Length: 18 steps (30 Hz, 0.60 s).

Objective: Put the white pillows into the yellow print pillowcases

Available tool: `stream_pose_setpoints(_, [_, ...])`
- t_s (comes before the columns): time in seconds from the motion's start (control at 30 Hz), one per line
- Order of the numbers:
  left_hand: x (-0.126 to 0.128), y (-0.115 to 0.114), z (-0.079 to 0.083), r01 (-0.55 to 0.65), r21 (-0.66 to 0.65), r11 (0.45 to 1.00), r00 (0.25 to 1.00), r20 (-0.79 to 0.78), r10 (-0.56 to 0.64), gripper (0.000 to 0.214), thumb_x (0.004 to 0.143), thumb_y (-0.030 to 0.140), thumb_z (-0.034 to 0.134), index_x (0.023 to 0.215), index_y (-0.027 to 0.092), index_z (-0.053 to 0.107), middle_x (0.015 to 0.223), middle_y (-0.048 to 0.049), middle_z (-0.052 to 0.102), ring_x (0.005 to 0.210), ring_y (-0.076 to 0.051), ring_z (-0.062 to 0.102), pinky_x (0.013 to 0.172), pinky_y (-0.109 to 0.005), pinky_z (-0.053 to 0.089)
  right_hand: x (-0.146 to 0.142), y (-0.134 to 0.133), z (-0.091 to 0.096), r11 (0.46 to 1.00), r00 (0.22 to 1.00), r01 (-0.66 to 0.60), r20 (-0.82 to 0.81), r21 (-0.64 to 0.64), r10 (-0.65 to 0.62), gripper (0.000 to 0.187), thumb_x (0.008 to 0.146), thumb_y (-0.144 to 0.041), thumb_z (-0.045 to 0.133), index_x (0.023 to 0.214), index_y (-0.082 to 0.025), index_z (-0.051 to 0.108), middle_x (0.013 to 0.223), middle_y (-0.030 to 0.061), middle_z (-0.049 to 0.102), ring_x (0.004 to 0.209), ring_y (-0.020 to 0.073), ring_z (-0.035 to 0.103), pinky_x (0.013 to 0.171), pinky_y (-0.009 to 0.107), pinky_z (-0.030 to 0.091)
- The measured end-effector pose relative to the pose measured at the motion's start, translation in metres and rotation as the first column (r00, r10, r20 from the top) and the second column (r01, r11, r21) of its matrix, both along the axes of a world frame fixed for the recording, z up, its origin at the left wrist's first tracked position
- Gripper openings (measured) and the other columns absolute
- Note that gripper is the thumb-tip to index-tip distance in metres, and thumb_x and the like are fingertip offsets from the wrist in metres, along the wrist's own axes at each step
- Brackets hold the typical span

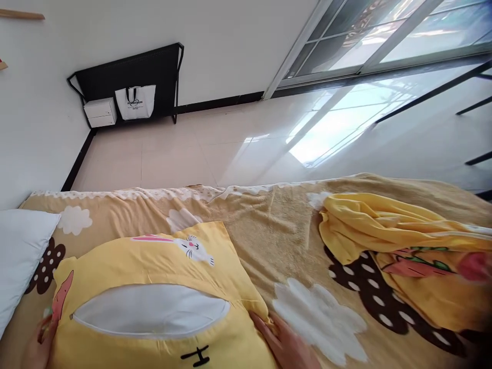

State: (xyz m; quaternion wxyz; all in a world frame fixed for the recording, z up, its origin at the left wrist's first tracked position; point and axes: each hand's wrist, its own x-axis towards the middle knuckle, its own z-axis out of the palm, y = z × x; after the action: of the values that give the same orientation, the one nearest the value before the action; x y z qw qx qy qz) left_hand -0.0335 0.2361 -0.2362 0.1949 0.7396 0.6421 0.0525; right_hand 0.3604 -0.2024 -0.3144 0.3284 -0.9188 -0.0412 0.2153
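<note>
A pillow in a yellow rabbit-print pillowcase lies on the bed in front of me, with its white inner pillow showing through a gaping slit. My left hand grips the case's left edge with curled fingers. My right hand lies against the case's right edge, fingers stretched out flat on the blanket.
The bed is covered by a tan flower-print blanket. A crumpled yellow cover lies at the right, a white pillow at the left. Beyond the bed are tiled floor, a black rack with a white bag and box, and glass doors.
</note>
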Motion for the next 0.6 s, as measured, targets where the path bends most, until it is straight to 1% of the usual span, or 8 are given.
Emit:
stream_pose_setpoints(0.07, [0.01, -0.009, 0.016, -0.056, 0.208, 0.977, 0.994, 0.103, 0.035, 0.025, 0.071, 0.059, 0.048, 0.087, 0.045, 0.062, 0.083, 0.0109, 0.074, 0.092, -0.031, 0.073, 0.079, -0.05, 0.059, 0.004, 0.009, 0.013, 0.999, 0.965, 0.022, 0.263, -0.042, -0.01, 0.061, 0.072, -0.071, 0.044, 0.101, -0.024, 0.07, 0.094, 0.0133, 0.073, 0.091, 0.0374, 0.068, 0.073, 0.049, 0.051])
stream_pose_setpoints(0.17, [0.067, -0.046, 0.049, 0.367, 0.41, 0.835, 0.867, 0.174, -0.466, 0.03, 0.082, 0.034, 0.047, 0.105, 0.046, 0.061, 0.109, 0.0137, 0.072, 0.109, -0.023, 0.067, 0.09, -0.043, 0.058, -0.002, 0.047, 0.045, 0.994, 0.787, -0.113, 0.611, 0.012, 0.082, 0.052, 0.083, -0.053, 0.048, 0.124, -0.024, 0.061, 0.116, 0.0137, 0.067, 0.111, 0.0328, 0.062, 0.089, 0.047, 0.048])
stream_pose_setpoints(0.23, [0.128, -0.085, 0.064, 0.823, 0.342, 0.454, 0.42, 0.172, -0.891, 0.041, 0.083, 0.016, 0.043, 0.11, 0.038, 0.064, 0.116, 0.0068, 0.072, 0.112, -0.018, 0.066, 0.098, -0.033, 0.056, -0.011, 0.083, 0.062, 0.957, 0.689, -0.289, 0.691, -0.015, 0.219, 0.053, 0.084, -0.035, 0.051, 0.136, -0.026, 0.052, 0.126, 0.0112, 0.063, 0.116, 0.0284, 0.059, 0.095, 0.044, 0.045])
stream_pose_setpoints(0.3, [0.194, -0.127, 0.069, 0.954, 0.271, 0.131, 0.088, 0.166, -0.982, 0.041, 0.079, 0.007, 0.044, 0.105, 0.026, 0.069, 0.117, -0.0028, 0.072, 0.113, -0.019, 0.065, 0.101, -0.031, 0.053, -0.016, 0.114, 0.071, 0.93, 0.634, -0.35, 0.704, -0.108, 0.321, 0.061, 0.079, -0.016, 0.049, 0.139, -0.026, 0.05, 0.126, 0.0107, 0.063, 0.113, 0.0271, 0.059, 0.094, 0.043, 0.044])
stream_pose_setpoints(0.37, [0.253, -0.163, 0.062, 0.993, 0.083, 0.081, 0.071, 0.117, -0.991, 0.032, 0.082, 0.006, 0.044, 0.097, 0.019, 0.07, 0.111, -0.0078, 0.072, 0.107, -0.02, 0.066, 0.094, -0.03, 0.056, -0.011, 0.131, 0.076, 0.944, 0.629, -0.286, 0.711, -0.165, 0.315, 0.061, 0.073, -0.005, 0.045, 0.129, -0.023, 0.059, 0.111, 0.011, 0.066, 0.1, 0.0258, 0.062, 0.087, 0.04, 0.045])
stream_pose_setpoints(0.43, [0.3, -0.188, 0.049, 0.988, -0.058, 0.146, 0.147, 0.004, -0.989, 0.03, 0.086, 0.008, 0.047, 0.105, 0.014, 0.069, 0.112, -0.0121, 0.071, 0.108, -0.025, 0.066, 0.094, -0.036, 0.056, 0.0, 0.133, 0.081, 0.967, 0.659, -0.213, 0.71, -0.139, 0.247, 0.054, 0.07, -0.003, 0.044, 0.115, -0.021, 0.067, 0.094, 0.0088, 0.067, 0.085, 0.023, 0.062, 0.076, 0.035, 0.046])
stream_pose_setpoints(0.5, [0.334, -0.203, 0.035, 0.978, -0.063, 0.197, 0.192, -0.079, -0.978, 0.039, 0.091, 0.01, 0.044, 0.125, 0.009, 0.062, 0.128, -0.0174, 0.065, 0.122, -0.031, 0.06, 0.105, -0.044, 0.05, 0.011, 0.126, 0.09, 0.978, 0.716, -0.191, 0.67, -0.081, 0.196, 0.05, 0.069, -0.005, 0.044, 0.107, -0.023, 0.071, 0.083, 0.0049, 0.065, 0.072, 0.0194, 0.06, 0.065, 0.029, 0.043])
stream_pose_setpoints(0.6, [0.371, -0.212, 0.017, 0.993, -0.007, 0.115, 0.115, -0.057, -0.992, 0.044, 0.097, 0.012, 0.038, 0.139, 0.004, 0.051, 0.146, -0.0214, 0.051, 0.138, -0.035, 0.046, 0.116, -0.05, 0.038, 0.023, 0.121, 0.112, 0.977, 0.808, -0.211, 0.559, -0.021, 0.186, 0.052, 0.064, -0.008, 0.043, 0.102, -0.024, 0.074, 0.069, 0.0007, 0.06, 0.058, 0.0154, 0.054, 0.056, 0.026, 0.036])
